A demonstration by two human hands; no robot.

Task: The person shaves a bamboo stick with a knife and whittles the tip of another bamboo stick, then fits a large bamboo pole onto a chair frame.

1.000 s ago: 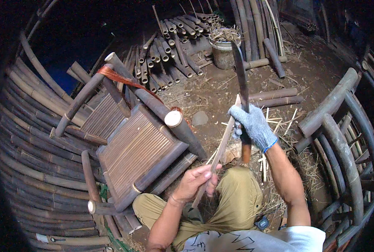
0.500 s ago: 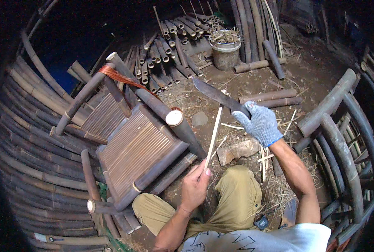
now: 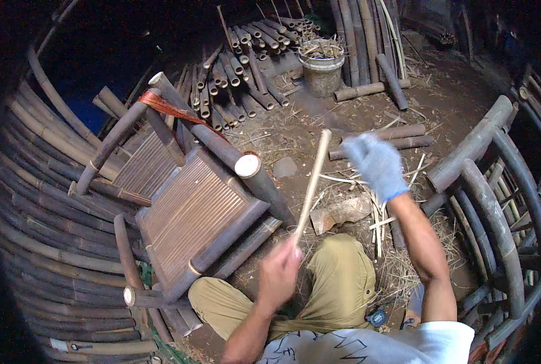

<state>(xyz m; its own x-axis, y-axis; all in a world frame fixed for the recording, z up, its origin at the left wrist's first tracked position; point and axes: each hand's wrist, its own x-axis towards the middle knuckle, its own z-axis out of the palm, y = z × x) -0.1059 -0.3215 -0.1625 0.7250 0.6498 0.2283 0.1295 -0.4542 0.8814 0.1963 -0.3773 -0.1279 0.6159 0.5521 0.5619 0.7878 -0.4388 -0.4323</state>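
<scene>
My bare left hand (image 3: 278, 274) is closed round the lower end of a pale bamboo strip (image 3: 312, 189), which slants up and away above my knees. My right hand (image 3: 375, 166), in a grey knit glove with a blue cuff, grips a large curved knife; its dark blade (image 3: 320, 111) is smeared by motion and points up and left. The blade appears apart from the strip, just beyond its tip. The glove hides the knife's handle. On the ground below my right hand are a rough wooden block (image 3: 341, 212) and thin pale bamboo slivers (image 3: 378, 225).
A bamboo chair (image 3: 199, 212) with orange binding stands at left, before stacked dark poles (image 3: 70, 255). Cut bamboo tubes (image 3: 234, 79) and a bucket of shavings (image 3: 323, 76) are at the back. Another bamboo frame (image 3: 495, 206) stands at right. A tape measure (image 3: 377, 318) lies near my right knee.
The knife has swung up and away from the strip, which it was touching near the tip. The strip has turned, showing more of its width. Both hands keep their hold.
</scene>
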